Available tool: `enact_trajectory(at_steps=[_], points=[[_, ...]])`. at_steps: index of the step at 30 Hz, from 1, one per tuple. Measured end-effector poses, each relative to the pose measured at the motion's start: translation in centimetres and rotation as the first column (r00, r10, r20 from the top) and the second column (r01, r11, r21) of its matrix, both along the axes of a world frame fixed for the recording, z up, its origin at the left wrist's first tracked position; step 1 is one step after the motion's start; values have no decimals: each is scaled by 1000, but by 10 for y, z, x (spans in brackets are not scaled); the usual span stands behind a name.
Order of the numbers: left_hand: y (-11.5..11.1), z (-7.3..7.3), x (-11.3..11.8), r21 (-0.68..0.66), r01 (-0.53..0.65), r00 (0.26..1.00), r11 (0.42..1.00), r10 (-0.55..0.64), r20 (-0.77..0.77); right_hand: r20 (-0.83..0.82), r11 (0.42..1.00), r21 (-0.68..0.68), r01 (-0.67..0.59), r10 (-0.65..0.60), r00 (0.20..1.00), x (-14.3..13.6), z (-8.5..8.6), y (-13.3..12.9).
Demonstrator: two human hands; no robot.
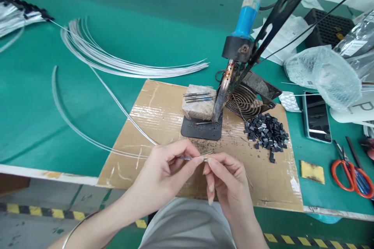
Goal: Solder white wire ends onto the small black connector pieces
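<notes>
My left hand (172,165) pinches the end of thin white wires (117,101) over the front of the cardboard sheet (152,113). The wires trail to the upper left. Fingertips of my right hand (226,175) are closed at the wire tip, almost touching my left fingertips; the tiny piece between them is too small to make out. Behind my hands, a blue-handled soldering iron (247,15) hangs in a black stand, its tip down beside a whitish block (200,107) with metal pins on top. Small black parts (267,132) lie piled to the right.
A bundle of white wires (131,68) lies at the upper left. Behind the iron sits a round-grilled fan (245,99). A phone (317,116), a yellow sponge (312,172), orange-handled scissors (341,173) and bubble wrap (324,74) are at the right.
</notes>
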State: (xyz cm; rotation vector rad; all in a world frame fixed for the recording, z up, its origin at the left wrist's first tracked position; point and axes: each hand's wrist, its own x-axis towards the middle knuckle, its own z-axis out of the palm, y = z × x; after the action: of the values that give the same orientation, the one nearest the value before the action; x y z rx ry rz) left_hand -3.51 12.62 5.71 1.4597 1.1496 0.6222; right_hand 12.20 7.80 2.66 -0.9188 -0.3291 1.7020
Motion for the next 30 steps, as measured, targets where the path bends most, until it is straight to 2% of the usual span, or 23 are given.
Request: enact_trajectory(at_steps=[17, 24, 30], points=[[-8, -8, 7, 216, -118, 992, 969, 123, -9, 4, 995, -29, 92, -92, 996, -9, 0, -1], [-13, -11, 10, 159, -169, 985, 973, 161, 59, 3, 990, -13, 140, -140, 990, -14, 1, -1], [-12, -10, 11, 110, -204, 976, 973, 193, 102, 23, 991, 8, 134, -135, 991, -12, 0, -1]])
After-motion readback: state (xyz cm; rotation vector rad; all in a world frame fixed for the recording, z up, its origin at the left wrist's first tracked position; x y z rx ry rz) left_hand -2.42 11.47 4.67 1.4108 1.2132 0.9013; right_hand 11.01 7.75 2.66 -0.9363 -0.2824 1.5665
